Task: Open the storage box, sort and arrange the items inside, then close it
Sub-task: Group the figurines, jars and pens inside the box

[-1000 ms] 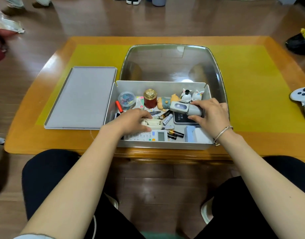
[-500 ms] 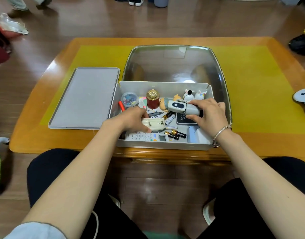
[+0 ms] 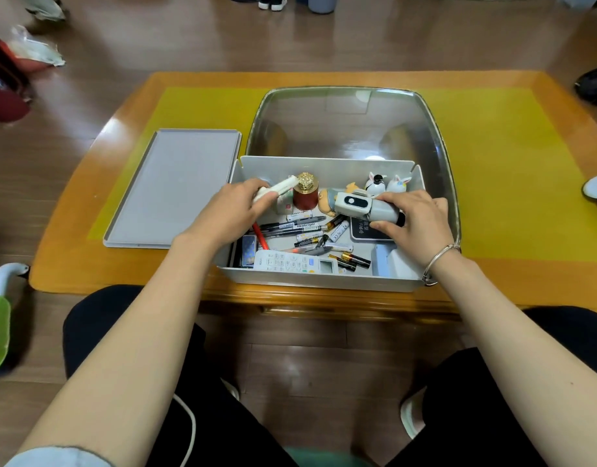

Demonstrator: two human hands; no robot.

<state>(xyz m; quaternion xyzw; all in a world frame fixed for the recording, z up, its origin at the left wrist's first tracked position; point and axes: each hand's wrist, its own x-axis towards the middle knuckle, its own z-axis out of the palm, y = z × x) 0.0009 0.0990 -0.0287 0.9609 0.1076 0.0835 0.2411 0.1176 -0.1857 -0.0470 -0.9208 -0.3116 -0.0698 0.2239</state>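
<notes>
Item 1, storage box [image 3: 324, 281]: white, open, on the near edge of the wooden table [image 3: 71, 264], both my hands inside it.

Item 2, lid [image 3: 175, 187]: grey, flat on the table just to the outside of my left hand [image 3: 229, 210], beside the box's left wall.

Item 3, left hand: fingers curled round a cream-white stapler-like tool [image 3: 277, 188], held above the box's far left corner; its free end points toward the red jar.

Item 4, right hand [image 3: 413, 219]: fingers and thumb closed round a grey cylindrical device [image 3: 364, 207] with a dark oval window, lying crosswise between my two hands. A metal bangle [image 3: 440, 259] sits on that wrist.

Item 5, red jar with gold cap [image 3: 305, 193]: upright, just beyond the tool's tip.

Item 6, doll figure [image 3: 327, 202]: lying against the window end of the grey device.

Item 7, two white rabbit figurines [image 3: 386, 183]: beyond my right fingers, at the far wall.

Item 8, loose pens and batteries [image 3: 307, 230]: scattered on the floor of the box, below and between both hands.

Item 9, white remote control [image 3: 293, 262]: along the near wall, nearer me than my left hand.

Item 10, dark flat device [image 3: 366, 230]: under my right thumb side, partly hidden.

Item 11, clear dome cover [image 3: 351, 119]: behind the box.
</notes>
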